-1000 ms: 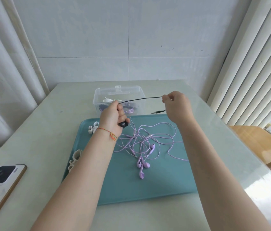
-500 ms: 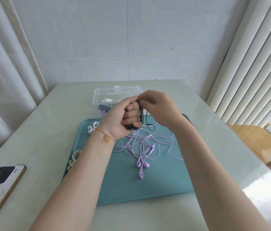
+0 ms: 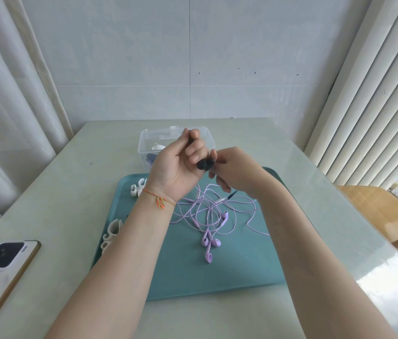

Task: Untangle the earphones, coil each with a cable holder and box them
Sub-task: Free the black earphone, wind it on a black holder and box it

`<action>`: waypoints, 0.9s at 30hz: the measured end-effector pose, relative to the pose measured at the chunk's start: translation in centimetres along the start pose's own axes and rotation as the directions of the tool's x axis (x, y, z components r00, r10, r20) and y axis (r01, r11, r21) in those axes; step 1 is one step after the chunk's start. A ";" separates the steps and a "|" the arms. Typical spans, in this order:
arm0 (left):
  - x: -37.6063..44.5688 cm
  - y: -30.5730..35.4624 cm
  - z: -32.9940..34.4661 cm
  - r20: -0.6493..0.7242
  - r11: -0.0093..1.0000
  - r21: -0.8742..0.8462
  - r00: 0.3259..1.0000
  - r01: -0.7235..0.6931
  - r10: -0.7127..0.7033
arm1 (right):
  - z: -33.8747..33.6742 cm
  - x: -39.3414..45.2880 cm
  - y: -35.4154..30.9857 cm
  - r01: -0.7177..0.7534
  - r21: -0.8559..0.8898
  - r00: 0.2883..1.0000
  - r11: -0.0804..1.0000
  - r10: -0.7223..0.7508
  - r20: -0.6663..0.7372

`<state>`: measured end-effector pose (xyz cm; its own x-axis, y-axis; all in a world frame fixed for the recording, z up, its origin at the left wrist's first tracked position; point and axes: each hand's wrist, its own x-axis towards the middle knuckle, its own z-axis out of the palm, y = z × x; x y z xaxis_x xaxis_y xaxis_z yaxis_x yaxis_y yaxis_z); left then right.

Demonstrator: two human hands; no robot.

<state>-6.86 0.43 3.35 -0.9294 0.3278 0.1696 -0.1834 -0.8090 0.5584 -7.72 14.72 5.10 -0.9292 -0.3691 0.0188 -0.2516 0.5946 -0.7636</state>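
A: Far left, table (image 3: 65,192) edge. What's there?

B: Phone (image 3: 4,259), face down, camera block up, lying apart from the teal tray (image 3: 242,270).

A: Tray's left rim?

B: Two white cable holders. One (image 3: 110,234) on the near-left rim, partly hidden by the left forearm. Another (image 3: 138,188) at the far-left corner, just beside the left wrist.

A: Left hand?

B: Left hand (image 3: 177,167) raised above the tray's far edge, palm turned toward the camera, fingers curled in and pressed together around the black earphones (image 3: 205,164). Two dark buds poke out below the curled fingers. Thread bracelet (image 3: 160,200) on the wrist, orange and green tassel.

A: Behind it?

B: Clear plastic box (image 3: 149,143), lid off, on the table past the tray. Something white and something purple inside; can't make them out further.

A: Centre of the tray?

B: Purple earphones (image 3: 209,243) in a loose tangle, cords looped over each other, buds lying toward the near side. Nothing grips them.

A: Right hand?

B: Right hand (image 3: 234,171) touching the left at the buds, thumb and forefinger pinching the black cord there. The other fingers curl under. A black plug (image 3: 232,195) hangs just below the hand, over the purple tangle.

A: Far right?

B: Wooden surface (image 3: 374,211) beyond the table edge, below the vertical blinds (image 3: 369,94).
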 end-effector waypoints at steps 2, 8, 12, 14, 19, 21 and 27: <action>0.0 -0.1 0.1 -0.102 0.994 0.059 0.990 -0.094 0.100 | 0.0 0.0 0.0 -0.028 -0.019 0.998 0.999 0.029 0.048; 0.3 -0.3 0.1 -0.189 0.949 0.252 0.951 -0.192 0.243 | -0.2 0.0 -0.4 0.050 -0.136 0.993 0.990 -0.035 0.110; 0.6 -0.5 -0.5 -0.252 0.901 0.369 0.909 -0.227 0.332 | -0.2 -0.3 -0.7 0.076 -0.155 0.987 0.985 -0.052 0.153; 0.8 -0.6 -0.8 -0.280 0.870 0.430 0.881 -0.240 0.382 | -0.3 -0.4 -0.9 0.087 -0.156 0.983 0.984 -0.060 0.171; 0.8 -1.3 -1.1 -0.302 0.765 0.625 0.855 -0.156 0.421 | 0.2 -0.7 -1.4 0.152 -0.173 0.975 0.973 -0.119 0.189; 0.6 -1.4 -1.2 -0.296 0.680 0.732 0.876 -0.047 0.380 | 0.4 -0.6 -1.4 0.180 -0.178 0.977 0.967 -0.154 0.150; 0.5 -1.4 -1.2 -0.252 0.605 0.795 0.929 0.039 0.272 | -0.4 0.0 -0.7 0.142 -0.189 0.988 0.972 -0.150 -0.028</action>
<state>-7.47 1.15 1.62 -0.9938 -0.0379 0.1049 0.1079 -0.0886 0.9902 -7.66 14.56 5.89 -0.8881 -0.4340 0.1514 -0.4278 0.6601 -0.6175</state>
